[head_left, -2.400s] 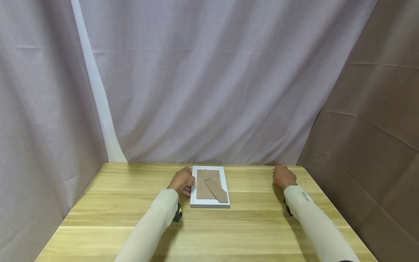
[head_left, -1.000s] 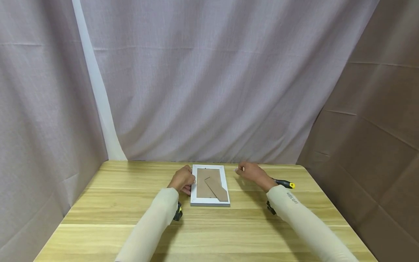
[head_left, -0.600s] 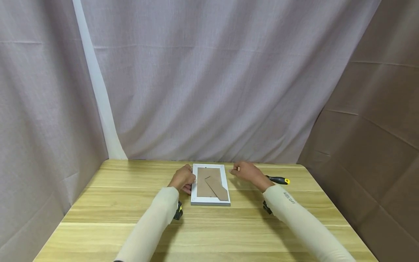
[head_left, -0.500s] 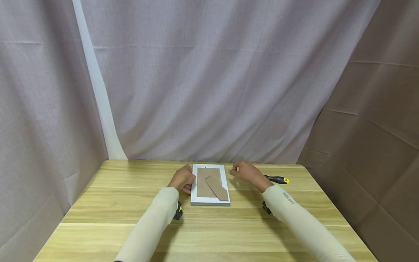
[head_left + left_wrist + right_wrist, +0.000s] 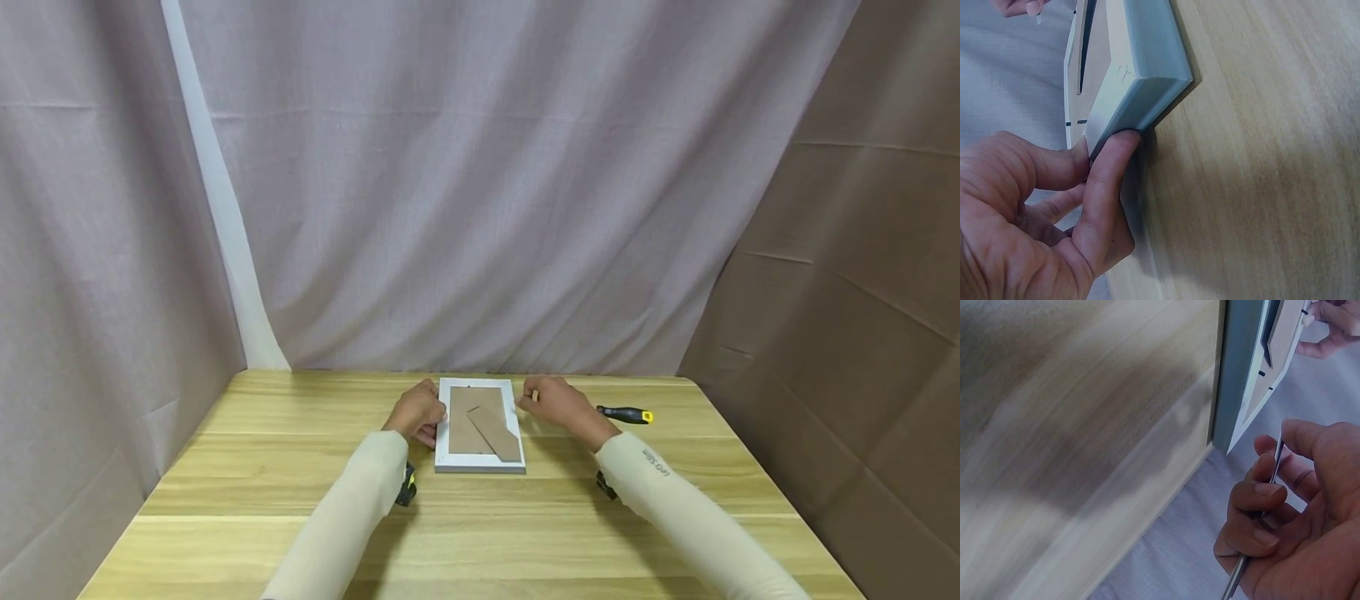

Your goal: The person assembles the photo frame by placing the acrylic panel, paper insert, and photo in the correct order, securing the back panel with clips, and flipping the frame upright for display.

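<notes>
While left hand (image 5: 417,414) grips frame (image 5: 480,427) edge, right hand (image 5: 557,406) nears

Pale wooden table (image 5: 225,500) under grey-mauve curtain backdrop (image 5: 480,183); brown cloth panel (image 5: 847,317) at right, white strip (image 5: 217,208) at left

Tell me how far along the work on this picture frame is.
Done: the picture frame lies face down on the table, and the right hand grips the screwdriver, tip near the frame's far right corner. In hand: the left hand pinches the frame's left edge. Left: the backing board sits in place, so opening the back looks unstarted.
</notes>
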